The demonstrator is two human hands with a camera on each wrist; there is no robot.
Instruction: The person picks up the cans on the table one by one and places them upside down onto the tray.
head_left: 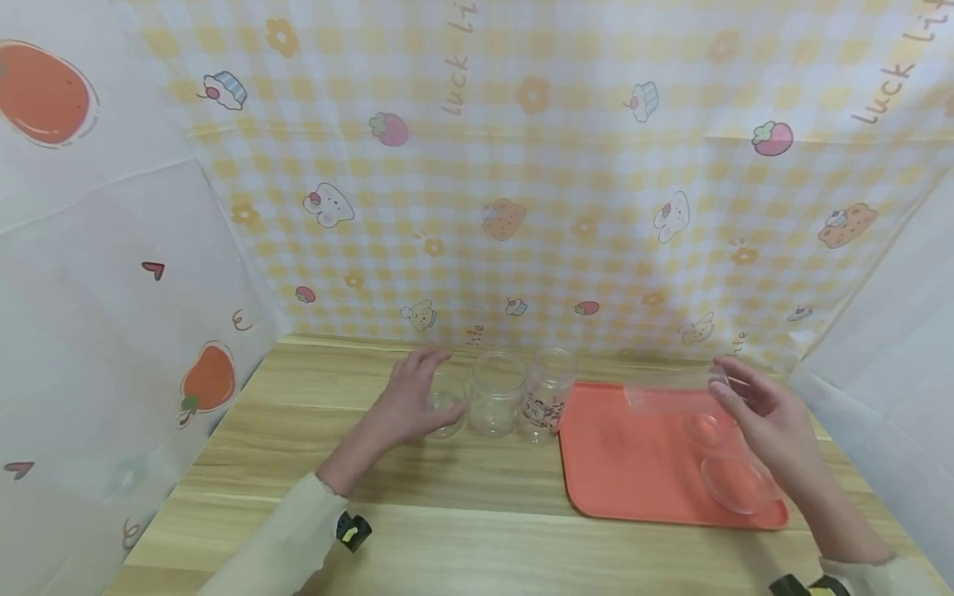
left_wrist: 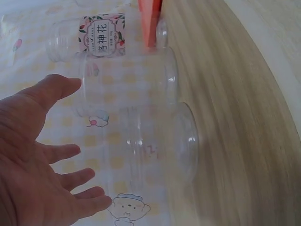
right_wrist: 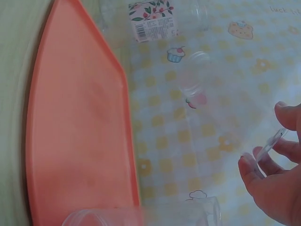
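My left hand [head_left: 406,401] is spread around a short clear jar [head_left: 447,414], thumb and fingers apart. In the left wrist view that short jar [left_wrist: 162,146] stands just beyond the fingertips, and contact cannot be made out. Beside it stand a wider clear jar [head_left: 495,406] and a tall clear jar [head_left: 547,401] with a pink floral label [left_wrist: 102,35]. My right hand [head_left: 771,426] pinches one end of a clear plastic jar [head_left: 667,393], held sideways over the tray's far part. In the right wrist view its thin edge [right_wrist: 272,145] sits between thumb and fingers.
An orange tray [head_left: 626,480] lies on the right of the wooden table [head_left: 477,538]. On it are a larger round clear container [head_left: 734,484] and a smaller clear one [head_left: 703,428]. A checked cloth [head_left: 522,182] hangs behind, with white cloth at both sides.
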